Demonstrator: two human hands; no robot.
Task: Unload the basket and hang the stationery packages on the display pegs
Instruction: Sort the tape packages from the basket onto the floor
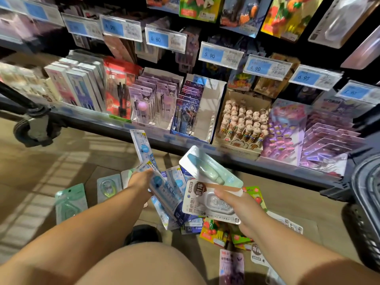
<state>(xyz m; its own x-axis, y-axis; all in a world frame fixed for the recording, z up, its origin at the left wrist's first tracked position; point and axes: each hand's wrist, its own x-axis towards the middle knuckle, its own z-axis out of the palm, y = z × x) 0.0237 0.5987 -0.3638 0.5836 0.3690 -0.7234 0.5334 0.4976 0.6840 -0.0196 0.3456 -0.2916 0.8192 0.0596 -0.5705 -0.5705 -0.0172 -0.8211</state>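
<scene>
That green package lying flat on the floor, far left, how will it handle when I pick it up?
The green package is probably light and fairly stiff: it looks like thin card under a clear plastic bubble. Lying flat on the smooth floor, it may slide rather than lift when nudged. Its glossy front could be slippery.

Loose packages (213, 231) are lying scattered on the floor (51, 161) in front of the shelf (273, 166). Above them, my left grip (141, 179) is holding long packages (164, 194) just left of the flat packages (197, 204) my right grip (236, 206) is holding. The basket (368, 212) is standing far right.
</scene>
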